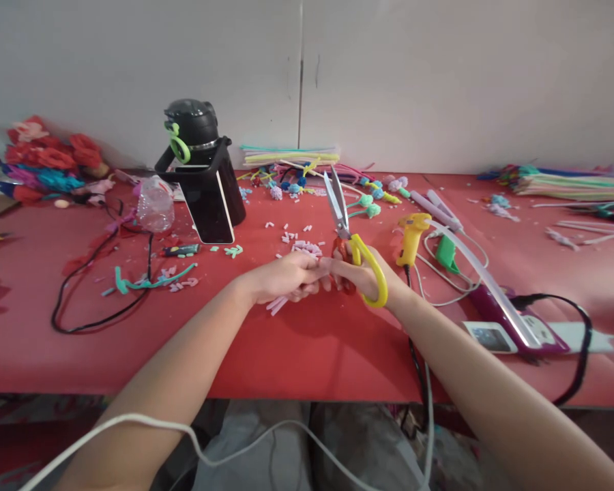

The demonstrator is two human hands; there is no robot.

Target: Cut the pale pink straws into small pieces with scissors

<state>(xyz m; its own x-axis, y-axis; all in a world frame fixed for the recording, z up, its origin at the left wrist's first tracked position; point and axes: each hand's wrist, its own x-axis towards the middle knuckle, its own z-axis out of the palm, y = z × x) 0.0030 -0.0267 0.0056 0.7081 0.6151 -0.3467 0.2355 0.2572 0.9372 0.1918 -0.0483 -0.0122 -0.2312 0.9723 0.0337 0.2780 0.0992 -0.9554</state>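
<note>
Scissors [348,235] with yellow handles stand blades-up in the right hand [361,276], whose fingers are curled through the loops; the blades are parted at the tips. The left hand [286,278] meets it over the red table [297,348], fingers pinched shut around a few pale pink sticks [276,304] that poke out below the palm. More short pink pieces [299,244] lie scattered just behind the hands. A yellow glue gun [412,237] rests near the right wrist, and a black bottle [199,170] stands further left.
</note>
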